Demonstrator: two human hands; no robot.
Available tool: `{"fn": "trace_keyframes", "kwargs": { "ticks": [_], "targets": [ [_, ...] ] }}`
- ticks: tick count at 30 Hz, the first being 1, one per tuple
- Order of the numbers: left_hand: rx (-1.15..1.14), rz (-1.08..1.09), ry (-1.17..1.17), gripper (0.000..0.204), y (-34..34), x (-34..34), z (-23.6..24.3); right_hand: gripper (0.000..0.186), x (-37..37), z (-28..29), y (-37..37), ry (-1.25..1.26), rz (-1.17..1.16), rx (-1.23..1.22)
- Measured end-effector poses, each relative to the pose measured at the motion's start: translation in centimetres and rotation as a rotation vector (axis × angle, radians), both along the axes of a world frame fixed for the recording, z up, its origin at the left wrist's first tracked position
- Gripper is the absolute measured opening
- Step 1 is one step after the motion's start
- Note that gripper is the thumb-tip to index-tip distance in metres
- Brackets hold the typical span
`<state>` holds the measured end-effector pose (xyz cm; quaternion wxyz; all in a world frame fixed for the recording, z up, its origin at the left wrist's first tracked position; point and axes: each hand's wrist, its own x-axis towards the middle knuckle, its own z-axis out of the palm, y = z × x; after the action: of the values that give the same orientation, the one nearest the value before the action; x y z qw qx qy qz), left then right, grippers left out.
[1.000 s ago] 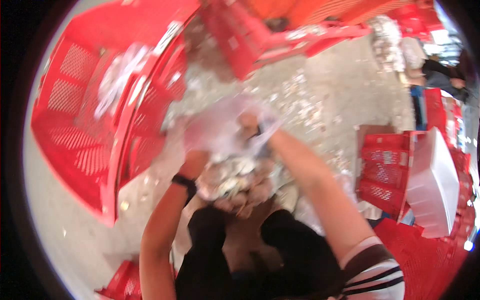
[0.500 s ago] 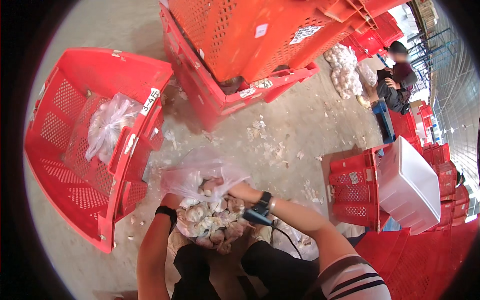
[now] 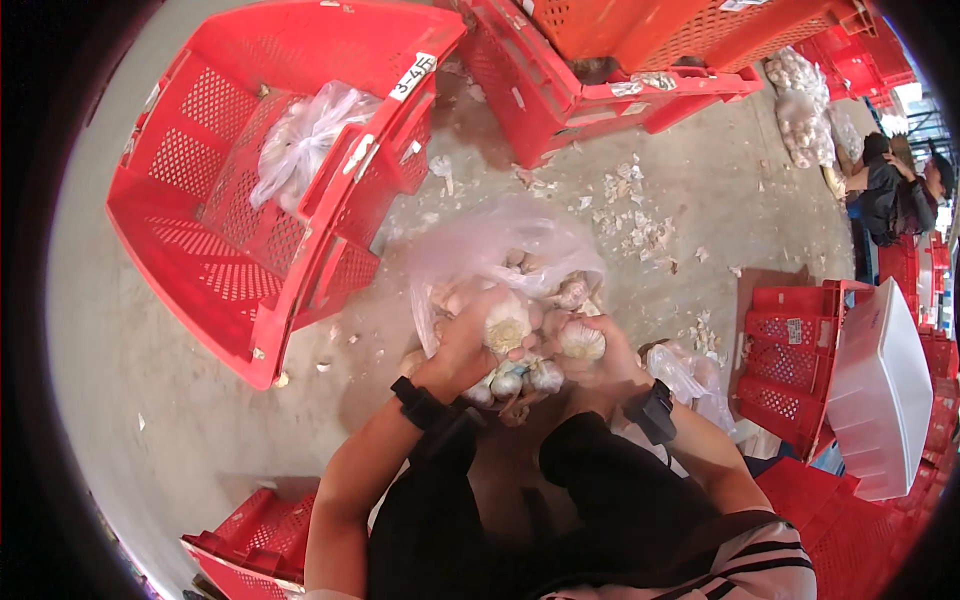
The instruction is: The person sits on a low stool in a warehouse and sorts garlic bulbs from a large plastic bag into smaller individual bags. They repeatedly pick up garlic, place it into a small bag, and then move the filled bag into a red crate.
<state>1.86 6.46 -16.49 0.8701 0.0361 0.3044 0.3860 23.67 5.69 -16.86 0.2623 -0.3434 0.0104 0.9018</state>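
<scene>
My left hand (image 3: pixel 462 348) grips a large white garlic bulb (image 3: pixel 506 318), and my right hand (image 3: pixel 612 362) is closed round another bulb (image 3: pixel 582 341). Both are in front of a translucent pinkish plastic bag (image 3: pixel 465 230), opened out on the floor with garlic bulbs (image 3: pixel 507 380) inside and along its front, between my legs. Black devices are strapped to both my wrists. Another bag (image 3: pixel 690 385) lies beside my right hand.
A red crate (image 3: pixel 155 200) at left holds a knotted bag (image 3: pixel 310 145). Stacked crates (image 3: pixel 520 120) stand ahead. Right are crates (image 3: pixel 775 350), a white foam box (image 3: pixel 875 390), sacks of garlic (image 3: pixel 800 110) and a seated co-worker (image 3: pixel 905 185). Peel scraps litter the floor (image 3: pixel 650 230).
My hands have come out from under the bag's plastic and now grip bulbs at its front, my left hand farther forward and to the right. The view has shifted.
</scene>
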Motion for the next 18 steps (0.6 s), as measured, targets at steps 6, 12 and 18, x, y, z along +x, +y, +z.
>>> {"fn": "trace_keyframes", "kwargs": {
  "ticks": [6, 12, 18],
  "targets": [
    [-0.029, 0.111, 0.174, 0.028, 0.0, -0.5, -3.4, 0.022, -1.3, -2.0, 1.8, -0.359, 0.011, 0.224],
    [0.646, -0.003, 1.021, 0.023, 4.5, -4.4, -9.8, 0.029, -3.1, -2.6, 7.2, -0.779, 0.307, 0.687],
    [1.323, -0.066, 1.731, 0.020, 3.9, -5.7, -4.7, 0.027, 0.5, -2.8, 3.9, -0.772, 0.189, 0.876]
  ]
}}
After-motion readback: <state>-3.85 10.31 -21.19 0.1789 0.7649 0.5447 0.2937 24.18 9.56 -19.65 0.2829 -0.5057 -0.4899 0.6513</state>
